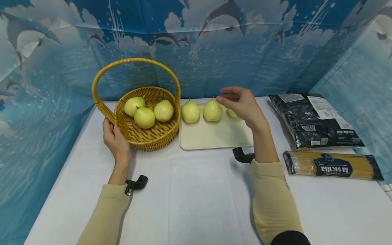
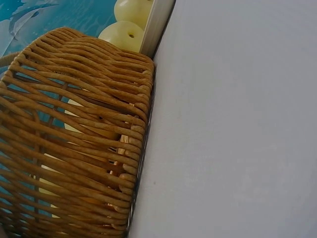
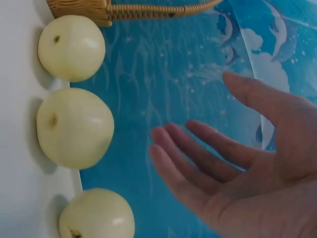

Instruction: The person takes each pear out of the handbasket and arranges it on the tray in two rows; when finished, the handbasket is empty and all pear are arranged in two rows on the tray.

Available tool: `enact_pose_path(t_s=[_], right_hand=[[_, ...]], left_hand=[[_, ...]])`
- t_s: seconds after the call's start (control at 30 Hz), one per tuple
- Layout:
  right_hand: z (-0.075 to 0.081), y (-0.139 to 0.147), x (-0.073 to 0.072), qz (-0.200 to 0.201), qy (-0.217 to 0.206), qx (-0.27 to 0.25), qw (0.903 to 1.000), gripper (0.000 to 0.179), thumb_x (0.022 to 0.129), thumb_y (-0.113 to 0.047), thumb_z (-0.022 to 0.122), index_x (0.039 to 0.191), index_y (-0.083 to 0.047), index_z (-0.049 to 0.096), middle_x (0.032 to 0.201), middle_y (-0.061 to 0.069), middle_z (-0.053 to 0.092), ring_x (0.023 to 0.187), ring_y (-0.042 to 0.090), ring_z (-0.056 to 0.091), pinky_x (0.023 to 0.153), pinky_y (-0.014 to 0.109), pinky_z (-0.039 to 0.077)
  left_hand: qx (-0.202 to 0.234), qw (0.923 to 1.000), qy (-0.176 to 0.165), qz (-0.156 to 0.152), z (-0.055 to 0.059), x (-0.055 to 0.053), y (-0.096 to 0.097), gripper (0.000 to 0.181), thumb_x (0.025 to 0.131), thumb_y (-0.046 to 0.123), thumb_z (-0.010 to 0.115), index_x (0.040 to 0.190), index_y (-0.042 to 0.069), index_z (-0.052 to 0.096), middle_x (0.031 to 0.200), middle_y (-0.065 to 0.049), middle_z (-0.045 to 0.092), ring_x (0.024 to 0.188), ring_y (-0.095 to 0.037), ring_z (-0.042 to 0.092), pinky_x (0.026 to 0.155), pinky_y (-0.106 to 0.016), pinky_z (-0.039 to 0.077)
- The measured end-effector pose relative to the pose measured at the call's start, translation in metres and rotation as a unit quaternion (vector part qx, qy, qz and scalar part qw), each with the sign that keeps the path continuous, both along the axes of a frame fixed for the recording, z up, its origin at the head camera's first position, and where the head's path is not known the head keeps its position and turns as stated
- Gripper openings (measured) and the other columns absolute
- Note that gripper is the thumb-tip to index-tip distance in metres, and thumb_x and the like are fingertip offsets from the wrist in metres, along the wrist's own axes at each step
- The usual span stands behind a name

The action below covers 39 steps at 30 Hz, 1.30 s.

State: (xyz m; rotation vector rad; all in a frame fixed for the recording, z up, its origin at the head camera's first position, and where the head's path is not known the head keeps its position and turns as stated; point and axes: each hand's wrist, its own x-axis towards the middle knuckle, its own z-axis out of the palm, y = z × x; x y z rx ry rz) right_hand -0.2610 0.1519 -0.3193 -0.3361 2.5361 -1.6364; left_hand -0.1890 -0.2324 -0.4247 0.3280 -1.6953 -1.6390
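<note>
A wicker basket (image 1: 150, 144) with a tall hoop handle stands at the left of the table, three yellow-green pears (image 1: 144, 117) inside it. My left hand (image 1: 117, 141) grips its left side near the foot of the handle. Beside the basket, a cream tray (image 1: 214, 137) bears a row of three more pears (image 1: 190, 111) along its far edge. Over the tray's right end, my right hand (image 1: 244, 106) is raised with fingers loosely bent and nothing in them. It partly hides the rightmost pear (image 1: 232, 113). In the right wrist view, thumb and fingers are spread apart, away from the pears (image 3: 75, 128).
A black plastic package (image 1: 318, 124) with white labels lies at the table's right. In front of it is a pack of spaghetti (image 1: 332, 165). A blue dolphin-print curtain (image 1: 214, 61) closes off the back and sides of the white table (image 1: 196, 197).
</note>
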Motion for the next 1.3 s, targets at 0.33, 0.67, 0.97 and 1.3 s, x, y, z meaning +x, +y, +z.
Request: enact_pose_path(t_s=[0.33, 0.67, 0.97, 1.3], right_hand=[[-0.007, -0.043, 0.009, 0.087, 0.056, -0.01, 0.9946, 0.042, 0.098, -0.026, 0.076, 0.137, -0.012, 0.068, 0.135, 0.008, 0.071, 0.123, 0.022, 0.067, 0.101, 0.043, 0.054], [-0.014, -0.06, 0.01, 0.139, 0.063, -0.016, 0.9882, 0.039, 0.096, -0.024, 0.079, 0.134, -0.015, 0.071, 0.13, 0.01, 0.072, 0.118, 0.019, 0.069, 0.101, 0.041, 0.054], [-0.017, -0.07, 0.013, 0.17, 0.077, -0.019, 0.9823, 0.041, 0.096, -0.02, 0.079, 0.135, -0.014, 0.07, 0.128, 0.005, 0.073, 0.119, 0.02, 0.069, 0.102, 0.041, 0.055], [-0.021, -0.075, 0.013, 0.177, 0.076, -0.03, 0.9808, 0.043, 0.096, -0.018, 0.079, 0.137, -0.011, 0.069, 0.131, 0.009, 0.072, 0.123, 0.026, 0.068, 0.101, 0.038, 0.056]], left_hand=[[0.001, 1.0, 0.004, -0.004, 0.007, 0.005, 0.002, 0.049, 0.104, -0.003, 0.032, 0.147, 0.0, 0.054, 0.143, -0.022, 0.062, 0.125, -0.033, 0.058, 0.097, -0.031, 0.046], [-0.005, 0.9999, 0.013, -0.007, -0.01, -0.003, -0.007, 0.049, 0.105, 0.0, 0.033, 0.146, 0.009, 0.058, 0.143, -0.014, 0.064, 0.122, -0.03, 0.06, 0.093, -0.028, 0.047], [0.001, 1.0, 0.006, -0.006, -0.006, 0.0, -0.004, 0.051, 0.105, -0.001, 0.033, 0.148, 0.01, 0.056, 0.147, -0.016, 0.062, 0.129, -0.031, 0.058, 0.099, -0.031, 0.047], [0.014, 0.9999, 0.005, -0.002, 0.011, 0.007, 0.008, 0.049, 0.104, 0.0, 0.031, 0.145, 0.004, 0.057, 0.144, -0.02, 0.062, 0.125, -0.025, 0.059, 0.1, -0.025, 0.046]])
